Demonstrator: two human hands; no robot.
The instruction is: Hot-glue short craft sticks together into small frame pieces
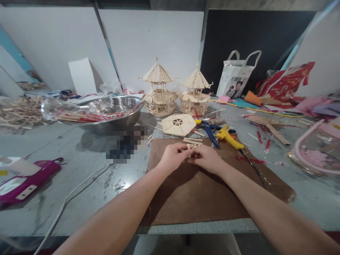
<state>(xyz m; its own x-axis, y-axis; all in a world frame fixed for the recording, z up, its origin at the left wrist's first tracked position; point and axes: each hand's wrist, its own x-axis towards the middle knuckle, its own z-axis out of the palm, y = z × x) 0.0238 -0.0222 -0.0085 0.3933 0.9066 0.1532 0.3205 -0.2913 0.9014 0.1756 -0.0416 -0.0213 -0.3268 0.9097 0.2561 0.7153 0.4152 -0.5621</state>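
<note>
Both hands meet over the upper part of a brown mat (pixel 196 198). My left hand (pixel 176 156) is closed, fingertips pinched on small pale wooden sticks that are mostly hidden. Pressed close to it, my right hand (pixel 205 157) is closed on the same small pieces. Just beyond the fingers lie several short wooden sticks (pixel 193 141). Behind them rests a flat hexagonal stick panel (pixel 178 125) with a spoked opening. A yellow glue gun (pixel 230 137) and a blue tool (pixel 209 132) lie to the right of the panel.
Two stick pagodas (pixel 158 88) stand at the back. A metal bowl (pixel 114 120) with wrapped sticks is at left, near a purple power strip (pixel 34 180) and a cable. At right are a paper bag (pixel 235 78), coloured paper, a pink-rimmed clear container (pixel 316 152) and red wrappers.
</note>
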